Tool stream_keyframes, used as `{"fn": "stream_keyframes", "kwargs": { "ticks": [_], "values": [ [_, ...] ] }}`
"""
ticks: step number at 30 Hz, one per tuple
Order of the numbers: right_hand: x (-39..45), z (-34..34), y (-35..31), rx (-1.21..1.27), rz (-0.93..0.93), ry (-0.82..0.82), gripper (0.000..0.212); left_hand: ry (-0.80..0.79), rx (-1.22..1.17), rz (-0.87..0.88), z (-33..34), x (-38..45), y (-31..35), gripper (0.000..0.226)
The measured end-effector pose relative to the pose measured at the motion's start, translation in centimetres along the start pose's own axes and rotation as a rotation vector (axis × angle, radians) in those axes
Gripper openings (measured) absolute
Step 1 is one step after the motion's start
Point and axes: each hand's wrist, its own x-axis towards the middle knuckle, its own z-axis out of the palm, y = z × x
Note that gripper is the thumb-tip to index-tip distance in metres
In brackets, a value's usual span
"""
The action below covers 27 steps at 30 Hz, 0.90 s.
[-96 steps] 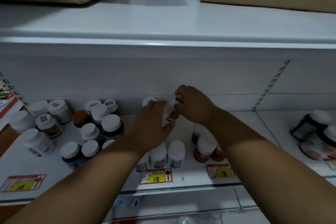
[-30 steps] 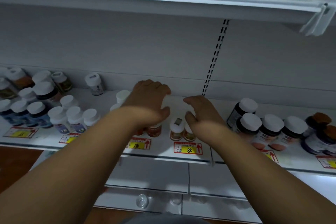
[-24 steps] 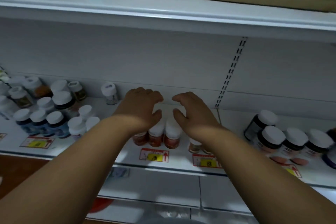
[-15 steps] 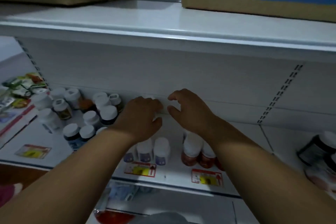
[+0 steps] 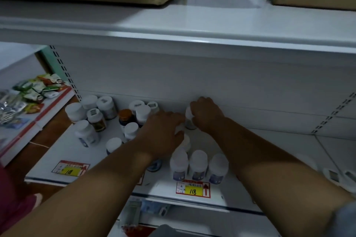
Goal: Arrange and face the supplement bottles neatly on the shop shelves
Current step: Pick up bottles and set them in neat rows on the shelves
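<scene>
Risk of toppling: right hand (image 5: 207, 114) fingers wrapped around back bottle (image 5: 189, 119), left hand (image 5: 163, 134) spread over neighbouring caps, centre frame.

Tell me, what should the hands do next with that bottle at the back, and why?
Probably bring the white-capped bottle forward. The right hand curls around it near the back wall, apart from the three front bottles above the price tag. The left hand rests on caps nearby.

"118" on two yellow price tags (image 5: 193, 190) (image 5: 70, 168) at shelf edge; bottle labels probably too blurred
</scene>
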Motion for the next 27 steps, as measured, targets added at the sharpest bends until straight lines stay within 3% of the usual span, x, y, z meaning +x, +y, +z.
{"fn": "stream_keyframes", "kwargs": {
  "ticks": [7, 11, 14, 18, 21, 27],
  "values": [
    [0.7, 0.5, -0.1, 0.196, 0.048, -0.021, 0.033, 0.014, -0.109, 0.029, 0.5, 0.1, 0.0, 0.03],
    [-1.6, -0.7, 0.8, 0.505, 0.148, 0.228, 0.026, 0.091, -0.149, -0.004, 0.3, 0.4, 0.0, 0.038],
    [-4.8, -3.3, 1.7, 0.755, 0.226, 0.346, 0.024, 0.15, -0.348, -0.138, 0.4, 0.0, 1.4, 0.055],
    [-9.4, -6.9, 1.5, 1.092, 0.188, 0.321, 0.027, -0.062, -0.686, -0.198, 0.2, -0.6, 4.9, 0.051],
    [-13.1, -8.5, 2.2, 1.174, 0.141, 0.293, 0.033, -0.021, -0.774, -0.199, 1.1, -1.2, 8.3, 0.039],
    [-22.6, -9.6, 8.7, 1.232, 0.233, 0.423, 0.019, 0.011, -0.905, -0.124, 5.1, -1.9, 18.8, 0.06]
  ]
}}
